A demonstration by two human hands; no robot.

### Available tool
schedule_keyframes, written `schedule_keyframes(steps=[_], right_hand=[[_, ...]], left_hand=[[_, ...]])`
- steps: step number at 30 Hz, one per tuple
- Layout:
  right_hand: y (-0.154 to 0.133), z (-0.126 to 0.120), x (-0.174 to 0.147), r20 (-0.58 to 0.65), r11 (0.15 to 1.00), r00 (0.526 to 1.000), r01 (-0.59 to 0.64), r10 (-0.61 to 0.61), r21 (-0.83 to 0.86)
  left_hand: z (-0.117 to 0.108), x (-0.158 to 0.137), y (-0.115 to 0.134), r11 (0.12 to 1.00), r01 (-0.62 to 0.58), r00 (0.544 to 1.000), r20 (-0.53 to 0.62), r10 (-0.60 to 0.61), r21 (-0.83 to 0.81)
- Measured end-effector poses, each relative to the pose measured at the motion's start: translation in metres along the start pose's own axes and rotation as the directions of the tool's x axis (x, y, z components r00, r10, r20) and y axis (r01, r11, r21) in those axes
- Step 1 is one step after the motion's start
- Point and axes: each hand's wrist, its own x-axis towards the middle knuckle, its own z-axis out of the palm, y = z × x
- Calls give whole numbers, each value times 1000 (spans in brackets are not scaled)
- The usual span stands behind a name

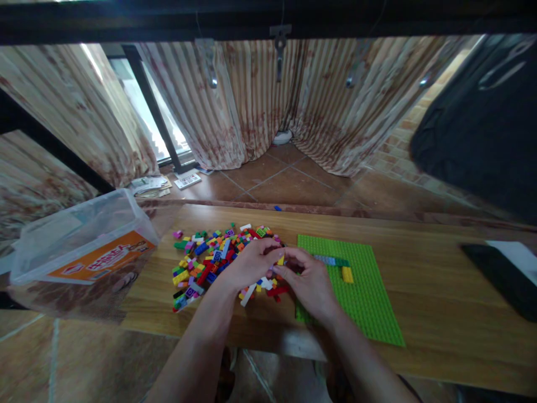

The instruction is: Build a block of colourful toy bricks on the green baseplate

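My left hand and my right hand meet over the right side of a loose pile of toy building bricks. Between their fingertips shows a small yellow brick, pinched from both sides and partly covered by the fingers. Just right of my right hand lies a green baseplate, flat on the table. A row of light blue-grey and green bricks is on it, with a yellow brick at the row's right end; my right hand hides part of the plate's left edge.
A wooden table carries everything. Left of it stands a clear plastic box with an orange label. A dark flat object and white paper lie at the right. One blue brick sits beyond the far edge.
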Motion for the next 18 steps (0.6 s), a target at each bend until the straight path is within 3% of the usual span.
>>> schedule_keyframes(steps=[3, 8, 15, 18], right_hand=[[-3, -2, 1, 4, 995, 1000, 14, -14, 103], [-3, -1, 1, 8, 954, 1000, -7, 5, 299], [3, 6, 3, 35, 940, 999, -46, 36, 337], [5, 6, 4, 9, 967, 1000, -25, 24, 254]], left_hand=[[3, 1, 2, 989, 82, 996, -34, -87, -126], [0, 1, 8, 965, 70, 994, -66, -89, -254], [-18, -5, 6, 1000, 2, 996, -86, -4, -24], [-23, -7, 5, 997, 13, 998, -65, -8, 80]])
